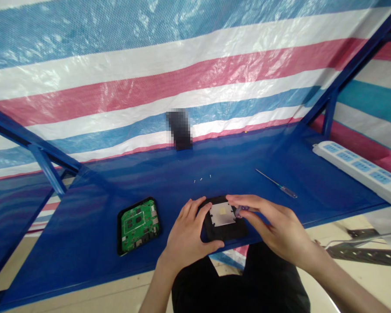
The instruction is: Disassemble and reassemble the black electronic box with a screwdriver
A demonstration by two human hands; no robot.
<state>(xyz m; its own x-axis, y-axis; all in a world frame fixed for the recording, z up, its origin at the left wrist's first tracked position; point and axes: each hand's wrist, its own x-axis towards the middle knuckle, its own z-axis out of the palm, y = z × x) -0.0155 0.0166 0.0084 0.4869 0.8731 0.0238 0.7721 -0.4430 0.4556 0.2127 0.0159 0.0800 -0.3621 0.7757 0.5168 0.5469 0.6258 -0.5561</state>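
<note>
A black square device cover (pixel 224 221) with a silvery metal plate on it lies near the front edge of the blue table (pixel 234 161). My left hand (pixel 187 237) curls round its left side and front corner, thumb under the near edge. My right hand (pixel 273 228) reaches over the right side, fingers pinched on a small translucent item I cannot make out. To the left lies a black tray holding a green circuit board (pixel 138 225).
A thin screwdriver with a clear handle (pixel 276 184) lies behind and right of the cover. Three tiny screws (pixel 202 178) sit farther back. A white power strip (pixel 358 170) lies at the right edge. A blurred dark object (pixel 180 129) stands against the striped tarpaulin.
</note>
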